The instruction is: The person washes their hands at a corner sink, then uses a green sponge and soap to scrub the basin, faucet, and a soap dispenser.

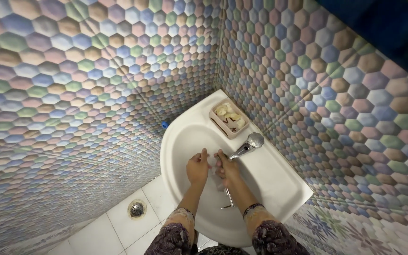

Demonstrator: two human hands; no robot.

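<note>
My left hand (197,167) and my right hand (226,168) are held together over the bowl of a white corner sink (279,182), just under the spout of a chrome tap (247,145). The fingertips of both hands point toward the tap and almost touch each other. Neither hand holds anything that I can make out; whether water runs over them is too small to tell. A dark band sits on my right wrist. A small metal object (228,198) lies in the bowl below my right forearm.
A pink soap dish (229,118) with pale soap pieces rests on the sink's back ledge. Hexagon-tiled walls meet in the corner behind. A round floor drain (137,208) sits in the white floor tiles to the left.
</note>
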